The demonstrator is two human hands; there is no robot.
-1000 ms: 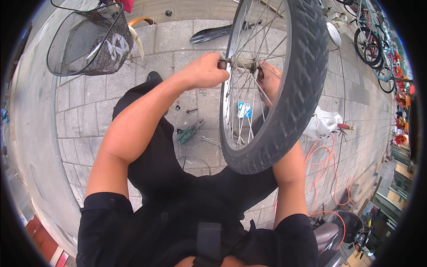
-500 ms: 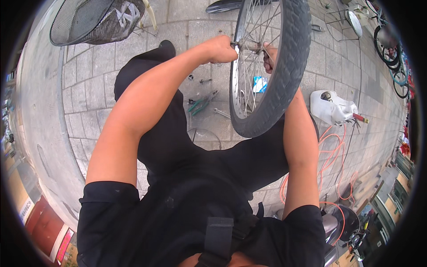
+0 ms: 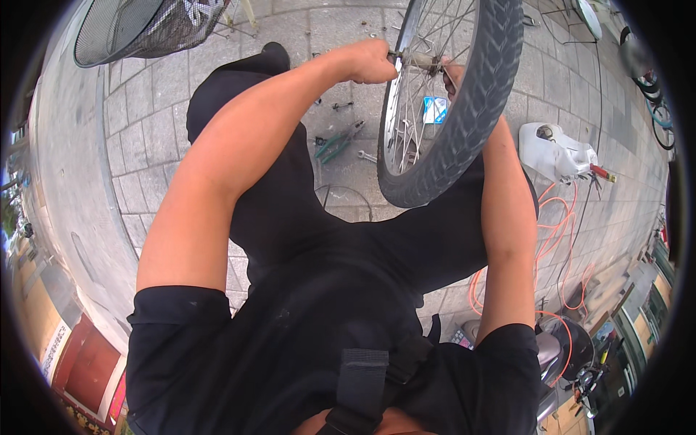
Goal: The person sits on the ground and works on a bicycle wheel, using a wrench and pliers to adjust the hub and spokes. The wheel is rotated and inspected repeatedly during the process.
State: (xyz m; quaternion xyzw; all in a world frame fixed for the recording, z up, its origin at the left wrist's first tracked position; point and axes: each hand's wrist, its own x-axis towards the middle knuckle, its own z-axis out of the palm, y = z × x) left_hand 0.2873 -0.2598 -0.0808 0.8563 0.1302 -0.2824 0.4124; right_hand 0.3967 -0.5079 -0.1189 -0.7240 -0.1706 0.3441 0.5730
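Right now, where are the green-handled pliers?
In the head view, the green-handled pliers lie on the paving, just left of the bicycle wheel, below the left hand.

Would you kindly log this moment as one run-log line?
left hand grips wheel axle end | right hand behind spokes at hub | bicycle wheel held upright | pliers on paving

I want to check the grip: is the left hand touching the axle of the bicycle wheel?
Touching. In the head view, the left hand is closed around the axle end of the bicycle wheel, no gap.
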